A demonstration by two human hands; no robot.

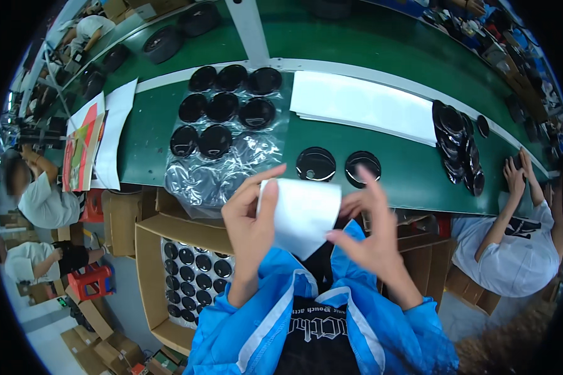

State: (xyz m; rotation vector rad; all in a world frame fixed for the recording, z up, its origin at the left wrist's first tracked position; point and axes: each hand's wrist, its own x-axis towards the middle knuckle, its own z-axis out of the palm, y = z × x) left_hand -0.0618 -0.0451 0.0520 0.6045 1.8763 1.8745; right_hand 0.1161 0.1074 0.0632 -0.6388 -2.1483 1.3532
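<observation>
Between thumb and fingers, my left hand [252, 209] grips a white sheet [303, 209] that bends and hangs in front of my chest. My right hand [375, 234] is at the sheet's right side with its fingers spread, slightly blurred; thumb and forefinger are apart. Just beyond the hands, two glossy black discs [315, 164] lie side by side on the green table. Behind them is a stack of long white sheets [363, 103]. Left of it, a clear plastic tray [253, 153] carries rows of black discs [222, 107], its near pockets without discs.
A heap of black discs [456, 147] lies right of the white stack. Below the table's edge at left, an open cardboard box [149, 275] contains more discs in trays. A co-worker [510, 250] sits at the right. A metal post [249, 31] rises behind the tray.
</observation>
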